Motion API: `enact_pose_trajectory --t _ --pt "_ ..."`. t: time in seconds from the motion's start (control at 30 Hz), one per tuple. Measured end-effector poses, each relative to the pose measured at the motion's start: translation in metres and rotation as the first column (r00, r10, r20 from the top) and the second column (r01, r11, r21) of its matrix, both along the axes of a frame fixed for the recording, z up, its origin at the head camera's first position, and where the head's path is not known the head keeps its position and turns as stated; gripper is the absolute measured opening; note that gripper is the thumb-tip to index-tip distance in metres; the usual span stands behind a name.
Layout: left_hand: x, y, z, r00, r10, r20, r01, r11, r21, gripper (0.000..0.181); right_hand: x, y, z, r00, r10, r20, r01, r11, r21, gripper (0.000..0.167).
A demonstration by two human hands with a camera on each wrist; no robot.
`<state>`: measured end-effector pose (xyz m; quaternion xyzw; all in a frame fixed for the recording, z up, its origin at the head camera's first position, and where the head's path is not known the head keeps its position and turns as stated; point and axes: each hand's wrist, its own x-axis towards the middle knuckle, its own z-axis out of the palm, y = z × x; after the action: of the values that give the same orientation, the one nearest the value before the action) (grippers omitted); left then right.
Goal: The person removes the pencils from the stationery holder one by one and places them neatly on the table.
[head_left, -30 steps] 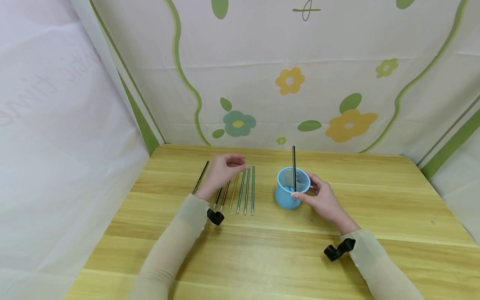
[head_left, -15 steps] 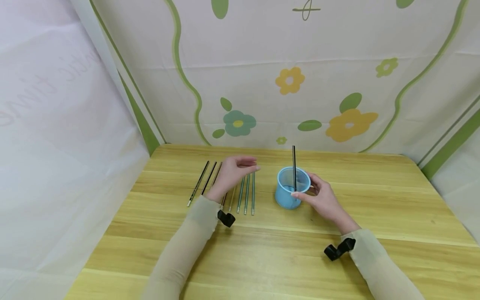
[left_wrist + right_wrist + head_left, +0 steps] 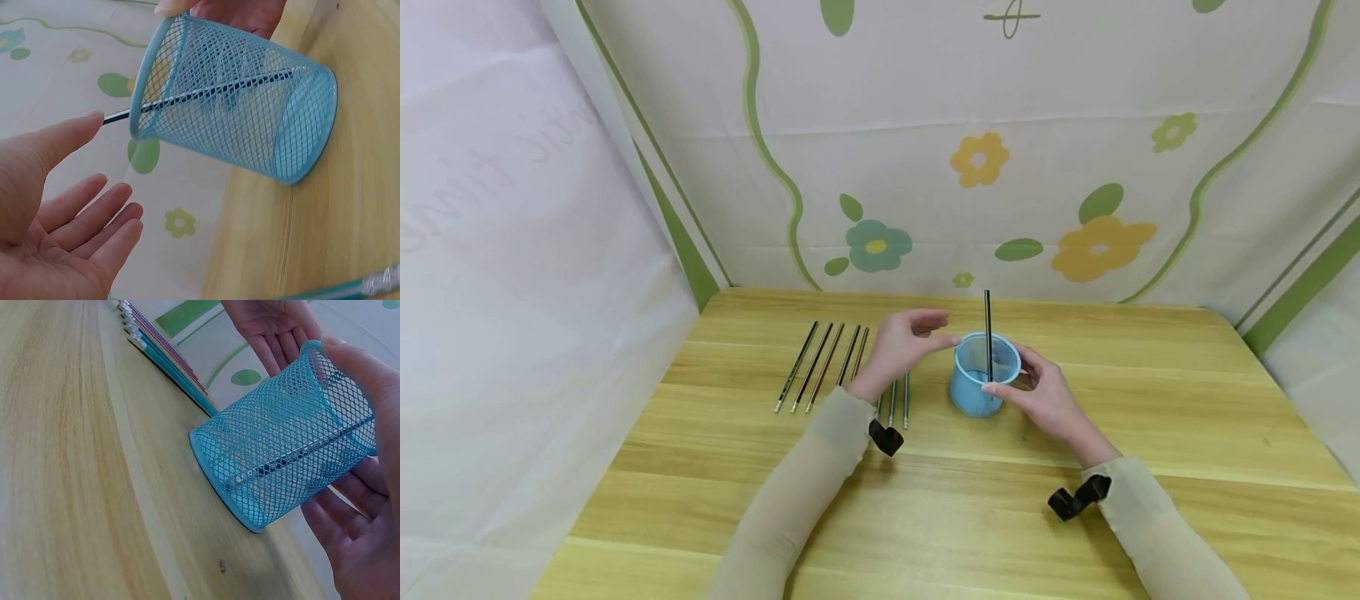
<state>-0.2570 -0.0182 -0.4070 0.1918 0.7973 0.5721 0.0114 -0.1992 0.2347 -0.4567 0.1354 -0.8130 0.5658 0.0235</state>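
A blue mesh pencil cup (image 3: 976,398) stands on the table, with one dark pencil (image 3: 988,317) leaning upright inside it. My right hand (image 3: 1048,404) grips the cup from its right side, thumb at the rim and fingers behind. On the cup's other side is my left hand (image 3: 904,346), its fingers (image 3: 94,212) loosely extended and holding nothing. Its thumb tip is close to the rim in the head view; whether it touches is unclear. Below and left of it lies a row of pencils (image 3: 811,367), partly covered by the left hand and forearm.
The wooden table (image 3: 970,517) runs back to a fabric wall (image 3: 925,100) printed with flowers. A small brown speck (image 3: 222,566) lies beside the cup. Black wrist mounts (image 3: 886,437) are worn at both sleeves.
My left hand has moved right, from over the row of pencils to beside the cup, uncovering the pencils on the left. The right hand and cup have stayed in place.
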Motion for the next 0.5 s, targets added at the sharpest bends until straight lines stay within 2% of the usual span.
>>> enact_pose_trajectory --t 0.17,0.33,0.5 --pt "0.000 0.013 0.003 1.000 -0.030 0.005 0.030 0.999 0.039 0.044 0.000 0.000 0.002 1.000 0.004 -0.005 -0.004 1.000 0.001 0.071" --pt "0.001 0.025 0.008 0.998 -0.053 0.025 0.053 0.998 0.022 0.044 -0.001 0.000 0.000 1.000 0.002 -0.005 -0.002 1.000 -0.008 0.071" --pt "-0.005 0.036 0.004 0.997 -0.043 0.059 0.043 0.999 0.002 0.040 -0.001 0.001 -0.002 1.000 0.004 -0.001 -0.004 1.000 -0.005 0.071"
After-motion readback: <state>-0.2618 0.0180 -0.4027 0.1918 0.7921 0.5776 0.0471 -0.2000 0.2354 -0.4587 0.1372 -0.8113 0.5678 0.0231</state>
